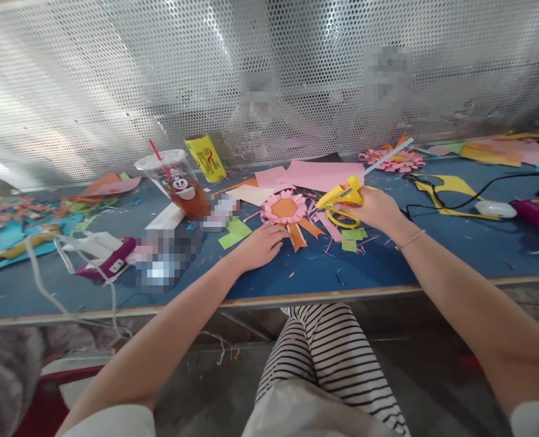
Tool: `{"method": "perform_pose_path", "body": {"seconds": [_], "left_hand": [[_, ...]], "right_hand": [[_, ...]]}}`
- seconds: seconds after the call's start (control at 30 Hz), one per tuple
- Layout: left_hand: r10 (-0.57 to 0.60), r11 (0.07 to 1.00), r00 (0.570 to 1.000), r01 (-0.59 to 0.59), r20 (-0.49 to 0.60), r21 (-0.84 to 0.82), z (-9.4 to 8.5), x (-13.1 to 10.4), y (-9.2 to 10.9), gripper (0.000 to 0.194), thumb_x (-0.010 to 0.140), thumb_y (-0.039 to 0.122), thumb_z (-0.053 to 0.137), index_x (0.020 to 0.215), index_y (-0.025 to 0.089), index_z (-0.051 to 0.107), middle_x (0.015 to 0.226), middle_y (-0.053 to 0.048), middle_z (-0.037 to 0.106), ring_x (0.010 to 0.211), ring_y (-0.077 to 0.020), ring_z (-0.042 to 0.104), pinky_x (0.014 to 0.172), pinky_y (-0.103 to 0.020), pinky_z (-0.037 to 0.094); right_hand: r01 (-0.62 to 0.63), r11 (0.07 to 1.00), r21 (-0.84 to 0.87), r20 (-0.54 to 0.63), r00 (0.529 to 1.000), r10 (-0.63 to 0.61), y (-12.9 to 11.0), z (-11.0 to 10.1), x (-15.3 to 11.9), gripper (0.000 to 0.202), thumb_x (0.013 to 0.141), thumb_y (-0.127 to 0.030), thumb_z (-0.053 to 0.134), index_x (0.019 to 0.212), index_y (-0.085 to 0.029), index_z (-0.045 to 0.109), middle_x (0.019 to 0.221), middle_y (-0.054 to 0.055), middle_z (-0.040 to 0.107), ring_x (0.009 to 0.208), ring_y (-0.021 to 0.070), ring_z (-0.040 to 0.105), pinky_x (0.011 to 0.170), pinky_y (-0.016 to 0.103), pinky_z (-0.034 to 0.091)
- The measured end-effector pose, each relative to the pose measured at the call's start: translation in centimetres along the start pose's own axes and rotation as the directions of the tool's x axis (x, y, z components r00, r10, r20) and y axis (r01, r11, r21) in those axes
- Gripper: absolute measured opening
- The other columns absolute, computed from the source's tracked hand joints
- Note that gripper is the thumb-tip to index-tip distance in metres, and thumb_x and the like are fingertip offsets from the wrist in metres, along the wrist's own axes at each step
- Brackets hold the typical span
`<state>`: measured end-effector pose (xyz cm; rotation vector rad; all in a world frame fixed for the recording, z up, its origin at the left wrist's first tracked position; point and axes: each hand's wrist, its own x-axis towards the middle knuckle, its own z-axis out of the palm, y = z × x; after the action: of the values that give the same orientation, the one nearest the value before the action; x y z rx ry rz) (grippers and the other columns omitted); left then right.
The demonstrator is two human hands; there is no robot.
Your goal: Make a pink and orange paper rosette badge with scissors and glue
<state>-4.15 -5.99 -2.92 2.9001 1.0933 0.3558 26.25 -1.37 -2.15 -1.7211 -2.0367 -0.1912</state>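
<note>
My right hand point(369, 209) is closed round a yellow glue gun point(342, 197), whose nozzle points left towards a pink paper rosette point(284, 207). A white glue stick juts up and right from the gun's back. The rosette has an orange centre and orange ribbon tails point(298, 237), and lies flat on the blue table. My left hand point(263, 246) rests on the table at the rosette's lower left, fingers stretched towards the tails. Green paper pieces point(235, 233) lie beside my left hand, and others point(354, 240) below the gun.
A plastic cup of brown drink point(183, 185) with a red straw and a yellow can point(206, 159) stand at the back left. Purple power strips point(110, 261) with cables lie on both sides. Another pink rosette point(392, 159) is behind my right hand, before the perforated metal panel point(297, 79).
</note>
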Motion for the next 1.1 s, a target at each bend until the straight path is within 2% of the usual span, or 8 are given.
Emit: {"method": "perform_pose_path", "body": {"seconds": [0.33,0.57,0.77,0.93,1.1], "left_hand": [[0.006,1.0,1.0,-0.006,-0.026,-0.03,0.16,-0.22,-0.35,0.028,0.085,0.016,0.037,0.108,0.019,0.053,0.108,-0.005,0.057,0.104,-0.0177,0.048,0.095,-0.036,0.038],[0.043,0.999,0.999,-0.043,-0.006,0.013,0.15,-0.18,-0.2,0.034,0.084,0.014,0.036,0.11,0.022,0.056,0.109,-0.006,0.054,0.105,-0.0181,0.048,0.096,-0.037,0.037],[-0.039,0.999,0.997,0.037,-0.06,-0.027,0.25,-0.25,-0.21,0.034,0.085,0.018,0.036,0.115,0.021,0.052,0.113,-0.006,0.053,0.109,-0.018,0.047,0.096,-0.035,0.038],[0.025,1.0,1.0,-0.025,-0.019,-0.014,0.47,-0.25,-0.5,0.032,0.085,0.017,0.036,0.108,0.023,0.058,0.108,-0.006,0.055,0.104,-0.0178,0.049,0.096,-0.036,0.038],[-0.01,1.0,0.999,0.009,-0.039,-0.015,0.5,-0.25,-0.45,0.034,0.085,0.017,0.036,0.112,0.023,0.055,0.11,-0.006,0.054,0.105,-0.0178,0.048,0.096,-0.036,0.039]], "right_hand": [[-0.007,1.0,0.0,0.006,1.0,0.007,0.11,0.13,0.09,0.06,0.068,-0.065,0.048,0.105,-0.018,0.057,0.083,0.01,0.066,0.074,0.0265,0.061,0.059,0.034,0.043],[-0.008,1.0,-0.007,0.01,1.0,0.009,0.06,0.08,0.07,0.059,0.069,-0.064,0.048,0.107,-0.018,0.057,0.084,0.01,0.066,0.076,0.0264,0.061,0.06,0.033,0.043],[-0.013,1.0,-0.023,0.01,1.0,0.013,-0.04,-0.08,-0.03,0.061,0.07,-0.064,0.048,0.108,-0.018,0.056,0.084,0.01,0.066,0.076,0.0264,0.061,0.06,0.033,0.042],[-0.011,1.0,-0.025,0.019,1.0,0.011,-0.14,-0.15,-0.05,0.06,0.07,-0.064,0.047,0.107,-0.017,0.056,0.084,0.01,0.066,0.077,0.0259,0.061,0.06,0.032,0.042],[-0.017,0.999,-0.033,0.029,0.999,0.018,-0.21,-0.17,-0.05,0.058,0.07,-0.064,0.047,0.103,-0.017,0.057,0.083,0.01,0.066,0.076,0.0261,0.061,0.06,0.032,0.042]]}}
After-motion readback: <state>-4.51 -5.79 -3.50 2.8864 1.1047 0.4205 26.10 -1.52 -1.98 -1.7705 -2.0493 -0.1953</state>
